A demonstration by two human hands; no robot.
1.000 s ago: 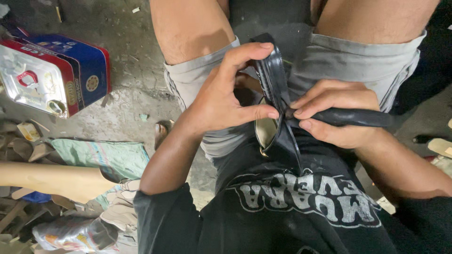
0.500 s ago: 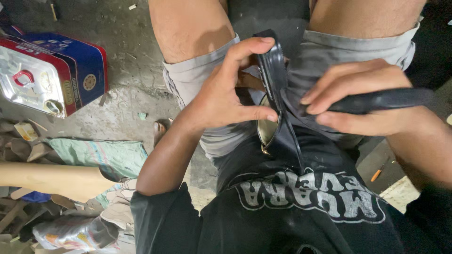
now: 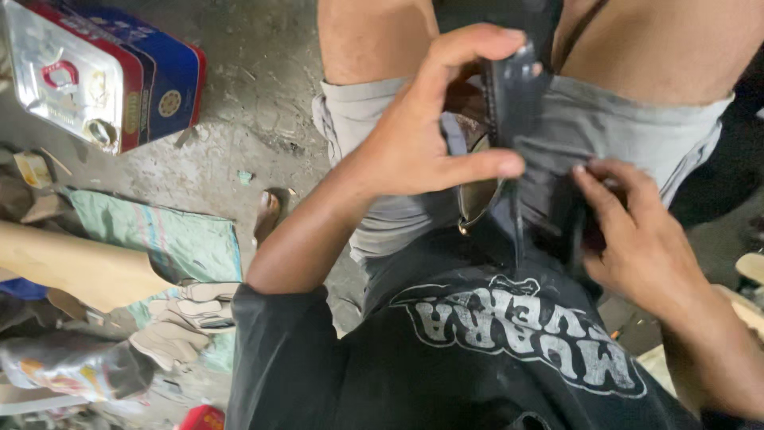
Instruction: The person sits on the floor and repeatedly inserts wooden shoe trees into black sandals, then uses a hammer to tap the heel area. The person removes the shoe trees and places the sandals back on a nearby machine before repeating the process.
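Head view: black strip (image 3: 513, 87) between hands.

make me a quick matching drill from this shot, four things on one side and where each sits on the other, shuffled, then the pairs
Things:
1. left hand
2. right hand
3. metal can
4. work gloves

Places:
A. on the floor at lower left, by the green sack
B. top left, lying on the concrete floor
C. low on the lap, fingers at the black rubber strip's lower part
D. pinching the black rubber strip between thumb and fingers, over the grey shorts

Pairs: 1-D, 2-C, 3-B, 4-A
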